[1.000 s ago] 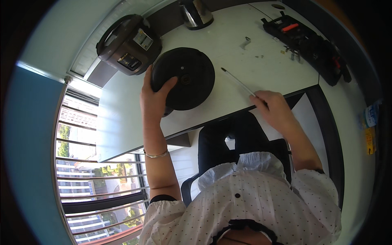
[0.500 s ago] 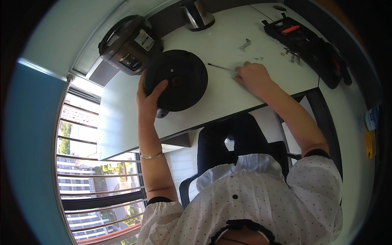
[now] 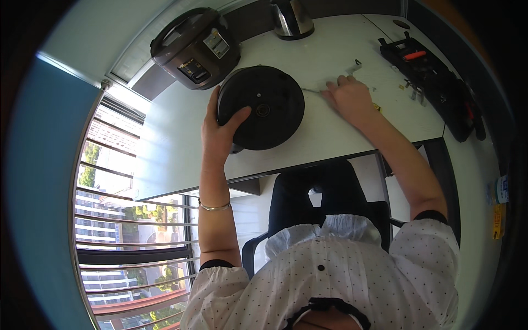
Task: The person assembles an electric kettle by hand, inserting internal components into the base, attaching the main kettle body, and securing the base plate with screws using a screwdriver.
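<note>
My left hand (image 3: 221, 129) grips the left rim of a round black disc-shaped object (image 3: 272, 124), thumb across its face and fingers behind the edge. The disc is tilted up toward me and has a small round fitting in its middle and a pale dot above that. Part of a dark knob or handle shows under its lower left edge. To the right, my right hand (image 3: 352, 100) is closed around a screwdriver (image 3: 311, 90). Its thin metal shaft points left to the disc's right rim, and a yellow end shows behind the hand. Whether the tip touches the disc, I cannot tell.
A dark rice cooker (image 3: 197, 49) stands at the back left, with a steel kettle (image 3: 292, 21) beside it. Beyond my right hand lies a small metal bracket (image 3: 354, 67). An open black tool case (image 3: 434, 82) and loose small metal parts (image 3: 416, 93) lie at the right.
The view has shifted, so the table appears further right. My right hand has brought the screwdriver left, up to the disc's edge. My left hand keeps its hold.
</note>
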Demonstrator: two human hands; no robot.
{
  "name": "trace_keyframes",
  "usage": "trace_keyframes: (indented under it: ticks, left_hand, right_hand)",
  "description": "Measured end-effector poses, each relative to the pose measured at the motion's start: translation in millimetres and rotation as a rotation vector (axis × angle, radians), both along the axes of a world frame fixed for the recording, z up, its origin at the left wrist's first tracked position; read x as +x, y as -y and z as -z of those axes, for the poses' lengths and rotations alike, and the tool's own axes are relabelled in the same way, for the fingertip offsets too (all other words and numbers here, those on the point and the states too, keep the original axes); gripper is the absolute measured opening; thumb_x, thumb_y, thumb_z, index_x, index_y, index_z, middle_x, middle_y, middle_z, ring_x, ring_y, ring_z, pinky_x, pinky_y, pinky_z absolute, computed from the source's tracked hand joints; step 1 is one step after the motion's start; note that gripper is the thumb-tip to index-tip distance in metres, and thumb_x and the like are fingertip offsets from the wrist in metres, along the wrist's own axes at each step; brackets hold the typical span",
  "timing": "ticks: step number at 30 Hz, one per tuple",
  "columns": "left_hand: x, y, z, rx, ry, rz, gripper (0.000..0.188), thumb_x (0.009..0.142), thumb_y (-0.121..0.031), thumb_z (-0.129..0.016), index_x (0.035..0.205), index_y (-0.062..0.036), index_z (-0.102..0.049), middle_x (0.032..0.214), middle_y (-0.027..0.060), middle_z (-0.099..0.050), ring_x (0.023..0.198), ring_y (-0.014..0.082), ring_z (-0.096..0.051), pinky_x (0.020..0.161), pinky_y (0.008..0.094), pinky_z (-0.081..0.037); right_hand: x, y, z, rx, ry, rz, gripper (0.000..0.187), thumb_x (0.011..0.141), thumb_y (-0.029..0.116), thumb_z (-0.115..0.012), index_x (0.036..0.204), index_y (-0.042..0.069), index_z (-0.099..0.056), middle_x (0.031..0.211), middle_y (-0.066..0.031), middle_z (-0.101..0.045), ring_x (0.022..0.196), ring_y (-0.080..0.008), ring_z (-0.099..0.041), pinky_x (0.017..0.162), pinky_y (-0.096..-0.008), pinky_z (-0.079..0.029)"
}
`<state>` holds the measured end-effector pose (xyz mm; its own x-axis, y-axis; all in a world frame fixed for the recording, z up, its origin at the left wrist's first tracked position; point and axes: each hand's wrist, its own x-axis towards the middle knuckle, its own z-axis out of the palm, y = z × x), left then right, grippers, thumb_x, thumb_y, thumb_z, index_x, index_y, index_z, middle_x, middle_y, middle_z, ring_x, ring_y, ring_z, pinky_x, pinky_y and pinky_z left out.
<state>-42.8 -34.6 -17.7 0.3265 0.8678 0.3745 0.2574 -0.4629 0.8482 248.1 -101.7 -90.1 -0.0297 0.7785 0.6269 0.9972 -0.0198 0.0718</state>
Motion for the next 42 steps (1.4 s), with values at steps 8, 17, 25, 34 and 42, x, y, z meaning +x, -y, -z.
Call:
trace_keyframes:
  ticks: [8, 17, 25, 34, 42]
  left_hand:
    - [0, 5, 3, 0.027, -0.029, -0.026, 0.084, 0.070, -0.031, -0.079, 0.139, 0.0004, -0.041, 0.115, 0.0199, -0.063, 0.104, 0.0269, -0.063, 0.090, 0.0336, -0.049]
    - [1, 21, 4, 0.026, -0.171, -0.203, 0.093, 0.067, -0.038, -0.081, 0.137, 0.0061, -0.040, 0.118, 0.0249, -0.059, 0.107, 0.0324, -0.061, 0.090, 0.0363, -0.048]
    - [-2, 39, 5, 0.089, -0.316, -0.293, 0.096, 0.065, -0.048, -0.081, 0.141, -0.0056, -0.040, 0.120, 0.0235, -0.056, 0.104, 0.0327, -0.060, 0.089, 0.0385, -0.048]
    - [-24, 51, -5, -0.022, -0.432, -0.104, 0.102, 0.066, -0.046, -0.080, 0.148, -0.0166, -0.027, 0.096, 0.0207, -0.067, 0.089, 0.0366, -0.065, 0.079, 0.0403, -0.049]
    - [-25, 44, 24, 0.067, -0.286, -0.070, 0.102, 0.070, -0.033, -0.077, 0.150, -0.0196, -0.016, 0.097, 0.0188, -0.068, 0.092, 0.0399, -0.064, 0.080, 0.0418, -0.049]
  right_hand:
    - [-46, -2, -23, 0.026, -0.932, -0.515, 0.059, 0.086, 0.036, -0.065, 0.134, 0.006, -0.048, 0.123, -0.0190, -0.055, 0.116, -0.0311, -0.052, 0.099, -0.0363, -0.040]
    - [-70, -14, -18, -0.109, -1.309, -0.693, 0.067, 0.086, 0.038, -0.067, 0.137, 0.002, -0.043, 0.124, -0.0180, -0.058, 0.115, -0.0272, -0.056, 0.098, -0.0332, -0.042]
    - [-71, -11, -4, -0.110, -1.410, -0.757, 0.061, 0.087, 0.024, -0.069, 0.137, 0.002, -0.044, 0.119, -0.0134, -0.060, 0.108, -0.0187, -0.058, 0.094, -0.0288, -0.044]
    - [-72, -7, -2, -0.073, -1.436, -0.773, 0.054, 0.090, 0.013, -0.064, 0.137, -0.002, -0.043, 0.125, -0.0131, -0.056, 0.113, -0.0181, -0.055, 0.099, -0.0287, -0.041]
    - [-70, -6, -3, -0.049, -1.405, -0.750, 0.053, 0.090, 0.013, -0.064, 0.136, -0.002, -0.043, 0.126, -0.0120, -0.056, 0.114, -0.0175, -0.054, 0.100, -0.0296, -0.040]
